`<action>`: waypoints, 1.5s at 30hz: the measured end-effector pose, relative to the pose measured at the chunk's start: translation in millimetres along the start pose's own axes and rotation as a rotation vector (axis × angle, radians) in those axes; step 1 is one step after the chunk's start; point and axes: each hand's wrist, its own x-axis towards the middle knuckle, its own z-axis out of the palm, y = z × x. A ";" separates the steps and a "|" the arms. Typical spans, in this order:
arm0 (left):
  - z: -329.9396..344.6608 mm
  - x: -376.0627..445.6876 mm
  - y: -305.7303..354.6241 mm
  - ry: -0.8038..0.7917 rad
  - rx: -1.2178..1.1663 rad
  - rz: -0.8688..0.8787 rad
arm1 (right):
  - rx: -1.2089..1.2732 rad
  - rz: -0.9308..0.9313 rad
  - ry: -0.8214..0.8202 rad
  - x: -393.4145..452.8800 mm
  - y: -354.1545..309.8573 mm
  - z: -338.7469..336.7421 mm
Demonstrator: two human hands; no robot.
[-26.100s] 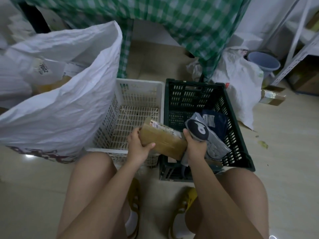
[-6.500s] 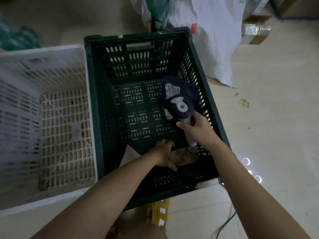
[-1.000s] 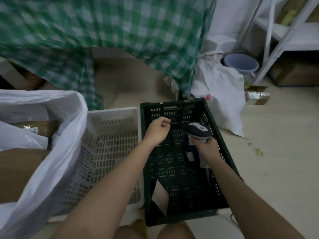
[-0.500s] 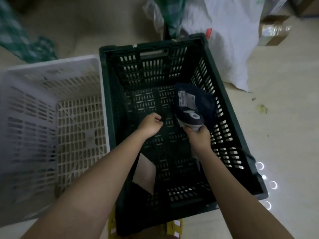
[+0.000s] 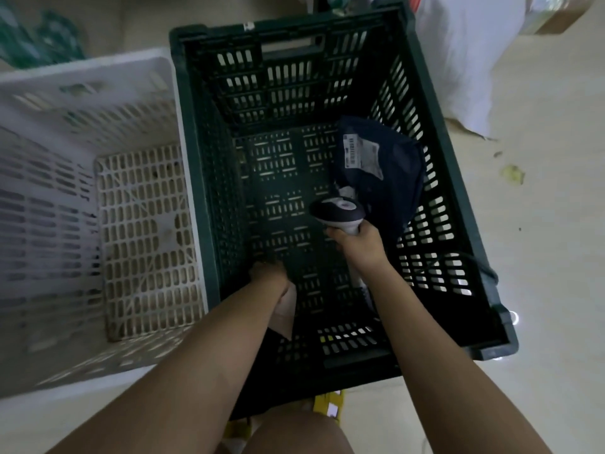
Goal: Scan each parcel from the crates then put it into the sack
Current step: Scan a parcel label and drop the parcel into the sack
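— pale floor [image 5: 540, 257] all round, and two crates side by side on it: a white crate [image 5: 88, 77] on the left, a dark green crate [image 5: 458, 178] on the right.

— where's the parcel?

— the dark blue parcel [image 5: 393, 172] lies in the green crate, on the bottom against the right wall. soft, crumpled bag, white label [image 5: 360, 152] with a barcode face up. its long axis runs from the far end of the crate towards the person.

— and the hands?

— the right hand [image 5: 360, 247] has its grip closed round the handle of a scanner [image 5: 337, 213], whose head sits just at the parcel's near edge. the left hand [image 5: 271, 276] reaches low into the crate by a pale card-like piece [image 5: 284, 312]; how its fingers lie, i can't tell.
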 end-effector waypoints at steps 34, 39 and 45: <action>-60.4 -402.0 -149.2 1.522 -0.553 0.866 | 0.391 -0.388 -0.116 -310.1 -156.5 -4.0; -55.1 -428.8 -167.2 1.365 -0.949 0.863 | 0.541 -0.448 -0.079 -342.6 -165.0 -5.8; -50.4 -460.0 -179.8 0.911 -1.695 0.765 | 0.524 -0.580 -0.038 -370.9 -169.1 -0.9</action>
